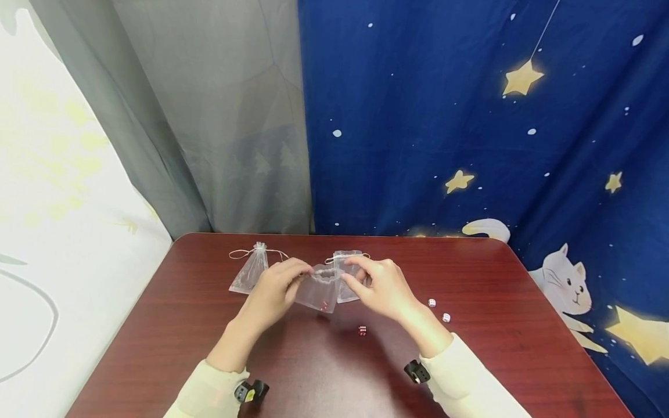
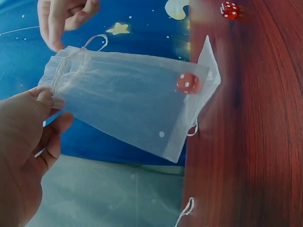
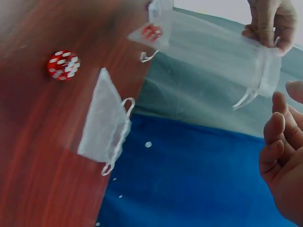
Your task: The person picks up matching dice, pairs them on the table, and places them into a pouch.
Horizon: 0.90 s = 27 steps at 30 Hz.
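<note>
Item 1: left hand (image 1: 274,293), thumb and fingers clamped on the gathered mouth of a sheer white drawstring bag (image 1: 316,293), raised over the table's far half, between the hands.

Item 2: red die (image 2: 188,83), inside that bag, in its bottom end.

Item 3: right hand (image 1: 384,287), thumb and forefinger apart beside the bag's mouth (whether a fingertip touches it, I cannot tell).

Item 4: second sheer bag (image 1: 345,295), flat on the table, just left of the right hand.

Item 5: third sheer bag (image 1: 251,274), far left, its cord looped to either side.

Item 6: second red die (image 1: 362,331), loose, on the near side of the bags.

Item 7: two white dice (image 1: 431,302), near each other, right of the right hand.

Item 8: dark red table (image 1: 313,366), wood-grained, curtains beyond.
</note>
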{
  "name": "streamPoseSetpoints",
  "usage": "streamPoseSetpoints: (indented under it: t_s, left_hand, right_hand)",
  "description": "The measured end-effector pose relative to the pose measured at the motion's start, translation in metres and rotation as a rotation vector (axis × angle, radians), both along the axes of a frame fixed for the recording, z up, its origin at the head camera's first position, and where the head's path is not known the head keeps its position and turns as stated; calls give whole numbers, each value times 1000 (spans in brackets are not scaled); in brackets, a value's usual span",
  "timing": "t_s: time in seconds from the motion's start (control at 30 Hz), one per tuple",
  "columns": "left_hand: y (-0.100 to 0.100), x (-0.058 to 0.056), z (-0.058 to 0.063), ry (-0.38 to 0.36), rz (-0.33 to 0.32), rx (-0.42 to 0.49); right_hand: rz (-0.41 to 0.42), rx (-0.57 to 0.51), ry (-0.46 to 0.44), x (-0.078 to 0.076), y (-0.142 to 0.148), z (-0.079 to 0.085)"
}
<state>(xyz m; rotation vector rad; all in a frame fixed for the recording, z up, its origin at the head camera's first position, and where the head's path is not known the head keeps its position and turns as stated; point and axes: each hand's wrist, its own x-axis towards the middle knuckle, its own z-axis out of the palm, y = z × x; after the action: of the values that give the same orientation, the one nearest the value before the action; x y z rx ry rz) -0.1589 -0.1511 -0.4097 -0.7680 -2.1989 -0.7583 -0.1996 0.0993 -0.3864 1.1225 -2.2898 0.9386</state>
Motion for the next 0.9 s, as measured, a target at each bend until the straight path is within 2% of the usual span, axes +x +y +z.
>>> streamPoseSetpoints:
  t_s: [0.17, 0.33, 0.57, 0.7, 0.9]
  left_hand:
    - [-1, -1, 1, 16, 7, 9]
    - [-1, -1, 1, 35, 5, 20]
    - [0, -2, 2, 33, 5, 22]
    - [0, -1, 2, 27, 5, 21]
    - [1, -1, 3, 16, 6, 21]
  right_hand:
    - [-35, -47, -25, 1, 12, -14]
    - [-59, -37, -39, 0, 23, -34]
    - [-85, 79, -108, 0, 34, -66]
    - [-93, 138, -171, 1, 39, -76]
    - [-60, 241, -245, 2, 42, -87]
